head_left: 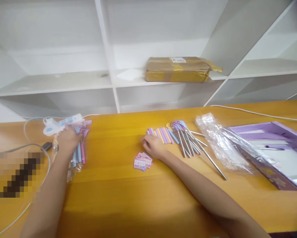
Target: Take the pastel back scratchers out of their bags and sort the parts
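Observation:
My left hand is at the left, closed over the top of a pile of bagged back scratchers. Their clear wrappers have pink top strips, and blue and pink claw-shaped heads show beside my fingers. My right hand rests on the table with curled fingers; what is under them, if anything, is hidden. Just behind it lies a row of coloured handle tubes in yellow, purple, pink and blue. Silver telescopic rods with claw heads lie to its right. Small printed cards are in front of it.
A white power strip and cables lie behind my left hand. Clear plastic bags lean against an open purple box at the right. A taped cardboard box sits on the white shelf behind the table.

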{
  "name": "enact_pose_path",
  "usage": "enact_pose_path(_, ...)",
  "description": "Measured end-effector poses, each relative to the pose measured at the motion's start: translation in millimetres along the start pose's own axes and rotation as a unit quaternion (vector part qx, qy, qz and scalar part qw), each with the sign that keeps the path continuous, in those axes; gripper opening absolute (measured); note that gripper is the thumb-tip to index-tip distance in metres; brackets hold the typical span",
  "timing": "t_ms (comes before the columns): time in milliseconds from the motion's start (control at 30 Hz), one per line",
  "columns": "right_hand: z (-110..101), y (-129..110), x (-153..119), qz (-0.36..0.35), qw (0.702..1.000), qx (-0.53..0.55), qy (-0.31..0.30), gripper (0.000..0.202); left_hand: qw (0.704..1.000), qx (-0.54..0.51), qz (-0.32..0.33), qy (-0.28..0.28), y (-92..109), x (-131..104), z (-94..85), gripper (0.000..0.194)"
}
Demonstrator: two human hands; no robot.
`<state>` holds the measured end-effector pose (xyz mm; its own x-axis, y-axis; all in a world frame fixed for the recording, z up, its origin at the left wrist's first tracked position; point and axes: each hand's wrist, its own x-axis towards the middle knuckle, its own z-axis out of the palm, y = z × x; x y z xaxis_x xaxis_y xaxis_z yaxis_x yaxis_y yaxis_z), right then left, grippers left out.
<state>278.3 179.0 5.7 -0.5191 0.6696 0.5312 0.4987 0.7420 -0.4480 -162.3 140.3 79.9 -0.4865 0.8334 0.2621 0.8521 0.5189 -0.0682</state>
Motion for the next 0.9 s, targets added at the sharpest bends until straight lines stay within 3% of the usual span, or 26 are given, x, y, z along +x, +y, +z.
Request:
enact_pose_path(133, 4.8, 6.0, -4.9, 0.019, 1.000, 0.000, 0.025, 0.020, 0.999, -0.038, 0.016, 0.026, 6.7, 6.7, -11.5, 0.067)
enact_pose_path(233, 3.2, 6.5, -2.6, 0.045, 0.998, 0.027, 0.045, 0.020, 0.983, -0.155, 0.076, -0.058, 26.4, -2.9, -18.8, 0.061)
enact_pose_path(300, 2.7, 5.2, -1.9, 0.066, 0.995, 0.050, 0.053, 0.019, 0.949, -0.239, 0.158, -0.132, 51.1, -24.1, -19.0, 0.050)
enact_pose_path(367, 2.8, 2.7, -2.3, 0.064, 0.995, 0.057, 0.050, 0.023, 0.884, -0.339, 0.235, -0.220, 81.7, -54.8, -13.7, 0.049)
enact_pose_path(500, 5.1, -3.5, -3.8, 0.001, 0.999, 0.036, 0.029, 0.036, 0.685, -0.526, 0.350, -0.363, 129.9, -112.5, 10.0, 0.067)
enact_pose_path(567, 8.0, -6.0, -4.2, -0.023, 0.999, 0.032, 0.015, 0.037, 0.639, -0.563, 0.350, -0.390, 137.9, -126.4, 23.2, 0.076)
enact_pose_path(700, 17.5, -7.5, -4.5, -0.055, 0.998, 0.023, 0.007, 0.034, 0.631, -0.582, 0.320, -0.402, 133.6, -128.8, 37.2, 0.086)
enact_pose_path(900, 30.5, -4.7, -7.0, -0.045, 0.997, 0.008, 0.058, 0.031, 0.613, -0.576, 0.342, -0.418, 132.4, -123.0, 32.9, 0.086)
